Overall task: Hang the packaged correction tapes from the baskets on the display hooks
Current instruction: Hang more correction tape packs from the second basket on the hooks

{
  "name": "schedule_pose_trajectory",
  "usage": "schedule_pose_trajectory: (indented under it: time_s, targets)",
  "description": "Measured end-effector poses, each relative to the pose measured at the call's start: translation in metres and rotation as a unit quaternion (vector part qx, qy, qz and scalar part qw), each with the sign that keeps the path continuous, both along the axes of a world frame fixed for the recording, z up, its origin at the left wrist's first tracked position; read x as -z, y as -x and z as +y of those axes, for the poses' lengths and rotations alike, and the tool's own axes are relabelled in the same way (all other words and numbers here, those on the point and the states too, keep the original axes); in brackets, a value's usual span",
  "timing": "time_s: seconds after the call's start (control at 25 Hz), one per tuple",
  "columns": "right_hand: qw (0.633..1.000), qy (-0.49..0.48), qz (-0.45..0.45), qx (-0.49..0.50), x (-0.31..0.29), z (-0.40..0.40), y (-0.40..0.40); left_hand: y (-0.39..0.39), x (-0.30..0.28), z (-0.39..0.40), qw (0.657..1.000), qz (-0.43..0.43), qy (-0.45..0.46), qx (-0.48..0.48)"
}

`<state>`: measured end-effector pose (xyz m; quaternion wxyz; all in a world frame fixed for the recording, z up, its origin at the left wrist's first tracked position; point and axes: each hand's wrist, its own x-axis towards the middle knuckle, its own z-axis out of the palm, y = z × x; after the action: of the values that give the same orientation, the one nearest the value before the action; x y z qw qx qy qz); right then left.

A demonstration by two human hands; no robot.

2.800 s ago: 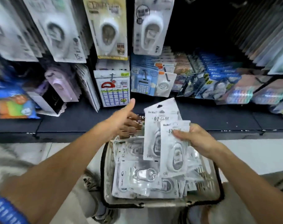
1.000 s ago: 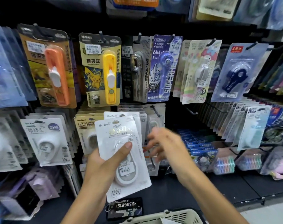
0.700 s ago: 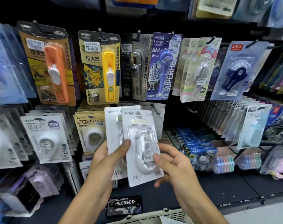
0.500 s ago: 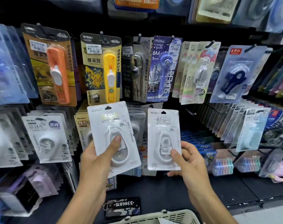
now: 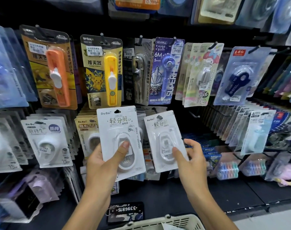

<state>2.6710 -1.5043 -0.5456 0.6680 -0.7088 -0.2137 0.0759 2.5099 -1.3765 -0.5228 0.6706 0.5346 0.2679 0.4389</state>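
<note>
Packages of correction tape, two of them, are up in front of the display and neither is yet on a hook. The left hand [image 5: 101, 165] grasps a white card-backed blister pack with a teardrop-shaped white tape inside [image 5: 120, 140], thumb pressed on the clear bubble and fingers behind the card; the pack sits just below the yellow push-clip dispenser on its cartoon-printed card [image 5: 102, 72], which serves as the landmark here. The right hand [image 5: 191, 161] pinches a second, matching white pack [image 5: 164, 141] by its lower right part, thumb in front and fingers curled behind, below and to the right of that yellow card. Both packs stand roughly upright, tilted slightly, their top hanging holes free. Behind and between them, below the yellow card, a row of similar white packs already hangs, with a beige-topped pack [image 5: 88, 130] at its left; the hook that carries them is mostly hidden by the held packs. Far below the yellow card, at the bottom edge, the rim of a cream slotted plastic basket [image 5: 159, 221] shows with the corner of more stock in it. I judge the work to be early to middling: each held pack must be threaded onto a hook, and the basket probably holds more.
</note>
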Motion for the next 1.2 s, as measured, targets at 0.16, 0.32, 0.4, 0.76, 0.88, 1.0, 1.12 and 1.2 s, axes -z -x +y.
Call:
schedule_pose_trajectory:
  time_s: [0.16, 0.32, 0.4, 0.76, 0.88, 1.0, 1.12, 1.2]
  targets:
    - [0.994, 0.015, 0.064, -0.091, 0.0, 0.008, 0.009, -0.006, 0.007, 0.001, 0.999, 0.004, -0.015, 0.028]
    - [0.958, -0.084, 0.066, -0.266, 0.008, 0.016, 0.033, -0.021, 0.007, -0.008, 0.985, 0.071, -0.081, 0.134]
    - [0.968, -0.119, 0.059, -0.213, 0.004, 0.018, 0.032, -0.024, 0.005, -0.006, 0.976, 0.112, -0.142, 0.124]
    - [0.992, -0.093, -0.01, -0.089, -0.007, -0.007, 0.007, -0.016, 0.009, 0.013, 0.813, 0.404, -0.419, -0.017]
    - [0.992, -0.082, -0.013, -0.096, -0.007, -0.005, 0.01, -0.014, 0.011, 0.014, 0.816, 0.402, -0.416, -0.016]
    - [0.992, -0.058, -0.033, -0.106, -0.014, 0.003, 0.007, -0.012, 0.012, 0.014, 0.815, 0.4, -0.42, -0.015]
    - [0.993, -0.047, -0.032, -0.104, -0.014, -0.001, 0.01, -0.01, 0.013, 0.019, 0.811, 0.4, -0.427, -0.02]
    - [0.995, -0.045, -0.028, -0.088, -0.007, -0.009, 0.01, -0.009, 0.012, 0.022, 0.81, 0.396, -0.432, -0.026]
